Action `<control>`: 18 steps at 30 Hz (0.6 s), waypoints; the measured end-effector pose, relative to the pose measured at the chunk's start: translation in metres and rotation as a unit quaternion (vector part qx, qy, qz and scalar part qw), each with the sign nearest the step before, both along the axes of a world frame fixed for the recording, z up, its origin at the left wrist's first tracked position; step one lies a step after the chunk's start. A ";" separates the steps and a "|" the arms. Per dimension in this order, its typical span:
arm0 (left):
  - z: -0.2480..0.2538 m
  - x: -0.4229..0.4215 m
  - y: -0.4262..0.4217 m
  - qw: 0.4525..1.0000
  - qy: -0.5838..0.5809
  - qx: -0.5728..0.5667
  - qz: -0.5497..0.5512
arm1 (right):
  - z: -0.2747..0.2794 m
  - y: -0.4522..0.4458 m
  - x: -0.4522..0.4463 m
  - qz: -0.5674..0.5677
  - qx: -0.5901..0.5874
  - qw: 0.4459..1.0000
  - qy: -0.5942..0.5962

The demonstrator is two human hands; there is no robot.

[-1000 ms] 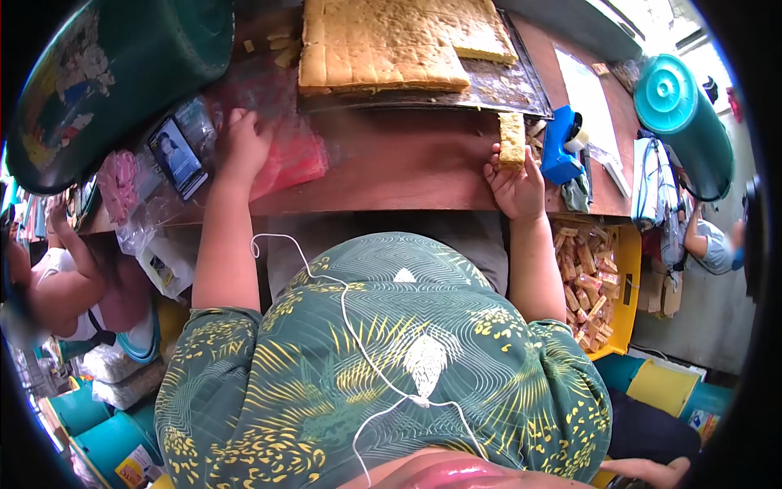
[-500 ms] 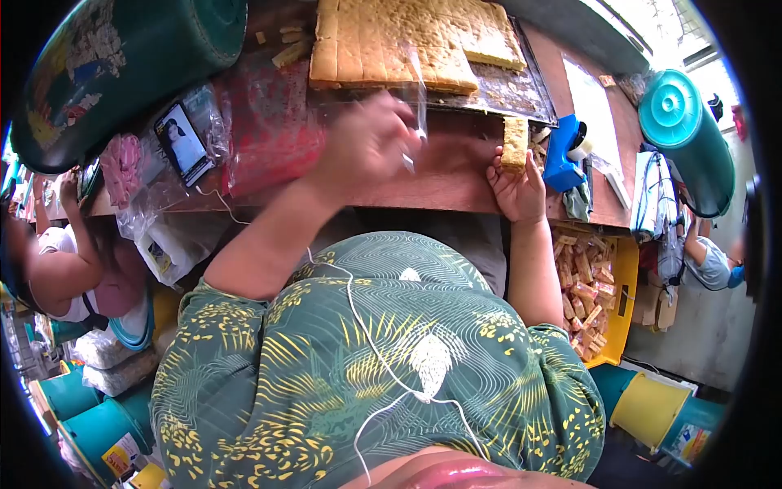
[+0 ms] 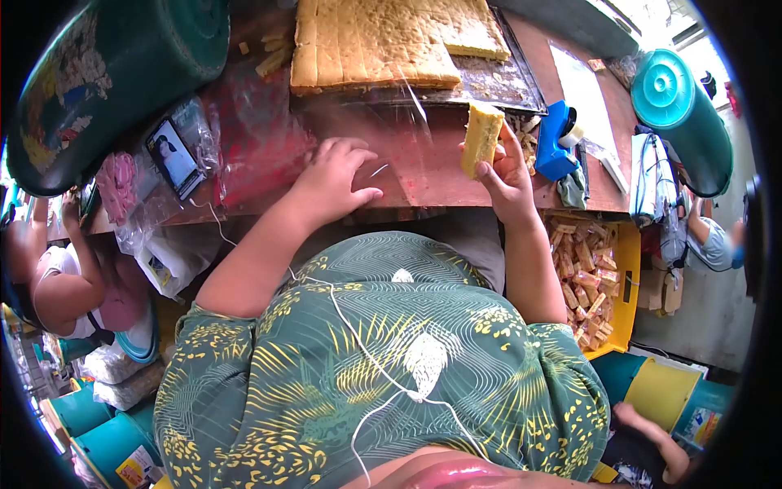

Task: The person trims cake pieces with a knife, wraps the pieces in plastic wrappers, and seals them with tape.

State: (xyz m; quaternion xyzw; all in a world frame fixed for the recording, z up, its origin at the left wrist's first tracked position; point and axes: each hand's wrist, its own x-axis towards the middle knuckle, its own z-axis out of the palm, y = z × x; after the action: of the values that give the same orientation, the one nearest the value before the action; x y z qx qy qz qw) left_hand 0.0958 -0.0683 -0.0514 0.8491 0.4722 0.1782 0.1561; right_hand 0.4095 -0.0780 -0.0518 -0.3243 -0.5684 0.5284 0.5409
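My right hand point(image 3: 509, 175) holds a cut bar of yellow sponge cake point(image 3: 483, 140) between thumb and fingers, tilted just above the table's front part. My left hand point(image 3: 336, 178) is open over the table edge, fingers stretched and thumb apart. To its right, clear plastic point(image 3: 415, 106) catches the light in front of the cake, its outline hard to make out. Beyond both hands, a large slab of sponge cake point(image 3: 375, 45), scored into strips, sits on a dark baking tray point(image 3: 497, 90) whose right part shows crumbs.
A red plastic sheet point(image 3: 261, 138) and a phone point(image 3: 175, 156) lie to the left. Right of my right hand stands a blue tape dispenser point(image 3: 555, 143). Below it, a yellow crate point(image 3: 623, 285) holds many wrapped bars. Green containers point(image 3: 122, 73) and other people point(image 3: 73, 269) flank the table.
My left hand has moved down and left, away from the clear plastic, and its fingers have spread. My right hand has turned and closed round the cake bar, which shifted slightly left.
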 end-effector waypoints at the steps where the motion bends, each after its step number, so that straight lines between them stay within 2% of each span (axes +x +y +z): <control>1: -0.001 -0.001 0.002 0.999 -0.022 0.018 0.033 | 0.009 -0.003 -0.007 0.015 0.003 1.000 0.009; 3: -0.003 -0.003 0.010 0.991 -0.067 0.056 0.101 | 0.018 -0.005 -0.018 0.050 -0.010 0.998 0.033; 4: -0.003 -0.005 0.013 0.981 -0.045 0.116 0.150 | 0.020 -0.006 -0.024 0.066 -0.025 0.996 0.053; 7: -0.023 -0.011 0.021 0.972 0.017 0.152 0.179 | 0.015 -0.009 -0.043 0.117 -0.083 0.982 0.125; 8: -0.023 -0.010 0.021 0.974 -0.007 0.167 0.153 | 0.016 -0.009 -0.053 0.127 -0.095 0.980 0.117; 11: -0.008 0.004 0.016 0.987 0.015 0.038 0.154 | 0.010 -0.003 -0.065 0.148 -0.103 0.983 0.036; 12: -0.018 0.004 0.023 0.989 -0.056 0.053 0.124 | 0.000 0.004 -0.063 0.126 -0.102 0.987 0.011; 13: -0.016 0.006 0.023 0.984 -0.114 0.002 0.135 | -0.014 0.009 -0.059 0.104 -0.101 0.989 -0.014; 15: -0.011 0.011 0.021 0.955 -0.230 -0.100 0.156 | -0.029 0.010 -0.049 0.073 -0.141 0.987 0.028; 18: -0.023 0.008 0.024 0.946 -0.300 -0.077 0.099 | -0.030 0.006 -0.048 0.047 -0.149 0.987 0.037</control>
State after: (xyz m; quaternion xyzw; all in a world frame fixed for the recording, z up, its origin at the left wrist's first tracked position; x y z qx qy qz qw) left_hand 0.1037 -0.0440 -0.0747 0.6908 0.4973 0.4024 0.3369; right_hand 0.3616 -0.0721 -0.0821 -0.3543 -0.4777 0.6436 0.4817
